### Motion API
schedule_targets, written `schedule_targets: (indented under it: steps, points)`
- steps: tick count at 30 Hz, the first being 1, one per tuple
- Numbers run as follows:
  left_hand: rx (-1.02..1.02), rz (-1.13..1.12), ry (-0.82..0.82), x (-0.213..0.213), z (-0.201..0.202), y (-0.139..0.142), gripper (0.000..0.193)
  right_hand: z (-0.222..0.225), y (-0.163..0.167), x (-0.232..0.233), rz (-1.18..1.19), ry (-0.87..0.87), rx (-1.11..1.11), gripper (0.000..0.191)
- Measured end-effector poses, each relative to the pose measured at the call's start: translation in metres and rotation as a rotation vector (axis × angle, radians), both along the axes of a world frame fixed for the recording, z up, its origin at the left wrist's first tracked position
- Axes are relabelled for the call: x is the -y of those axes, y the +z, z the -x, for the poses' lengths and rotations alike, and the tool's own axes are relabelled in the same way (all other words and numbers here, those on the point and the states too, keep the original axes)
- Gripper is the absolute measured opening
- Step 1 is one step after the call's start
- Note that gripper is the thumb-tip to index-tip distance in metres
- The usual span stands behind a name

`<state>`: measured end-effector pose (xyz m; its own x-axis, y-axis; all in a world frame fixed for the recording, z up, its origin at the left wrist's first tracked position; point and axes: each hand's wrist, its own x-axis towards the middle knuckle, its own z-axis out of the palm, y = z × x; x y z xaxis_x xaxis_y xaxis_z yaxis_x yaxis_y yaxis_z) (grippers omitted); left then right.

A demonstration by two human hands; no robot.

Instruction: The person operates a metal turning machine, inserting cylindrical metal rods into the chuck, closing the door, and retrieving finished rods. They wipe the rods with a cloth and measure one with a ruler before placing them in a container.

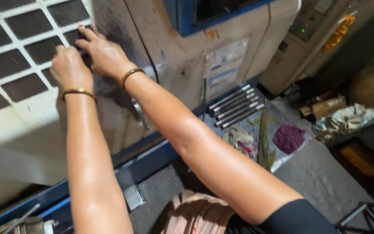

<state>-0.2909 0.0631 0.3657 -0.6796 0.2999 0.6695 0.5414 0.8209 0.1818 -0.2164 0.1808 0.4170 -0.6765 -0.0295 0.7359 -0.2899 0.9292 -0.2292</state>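
large cream metal machine cabinet (pixel 31 130) with dark square-grid vent panel (pixel 18 47), filling the left. grey patterned floor mat (pixel 282 119) lower right, bearing a row of grey steel rods (pixel 236 106) and a maroon rag (pixel 288 138). right hand (pixel 102 54) flat on the grid's edge, fingers spread. left hand (pixel 68 67) curled against the grid; grasp impossible to tell.

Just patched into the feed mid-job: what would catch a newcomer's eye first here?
Both hands, left hand and right hand, each with a gold bangle, press together on the cream machine door's grid panel at upper left. Right of centre, a row of grey metal rods lies on a woven mat.
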Motion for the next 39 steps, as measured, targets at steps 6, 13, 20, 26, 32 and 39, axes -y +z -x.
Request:
schedule_targets:
  steps: [6, 13, 20, 26, 32, 39]
  points:
    - [-0.136, -0.215, -0.372, 0.072, -0.097, -0.151, 0.038, -0.098, -0.161, -0.047, -0.009, 0.277, -0.168, 0.045]
    - [0.605, -0.013, -0.241, 0.153, -0.299, -0.408, 0.072, -0.368, -0.415, -0.105, 0.439, -0.08, 0.597, 0.053]
    - [0.779, -0.208, -0.575, 0.081, -0.272, -0.409, 0.041, -0.437, -0.443, -0.171, 0.633, -0.729, 0.508, 0.051]
    - [0.966, -0.322, -0.825, -0.032, -0.28, -0.328, 0.023, -0.398, -0.425, -0.199, 0.272, -1.008, 0.585, 0.07]
    - [1.095, -0.108, -1.106, -0.097, -0.306, -0.29, 0.032, -0.374, -0.426, -0.254, 0.294, -0.711, 1.187, 0.028]
    - [1.514, -0.519, -0.827, -0.151, -0.292, -0.276, 0.058, -0.38, -0.292, -0.274, 1.261, 0.228, 0.684, 0.025]
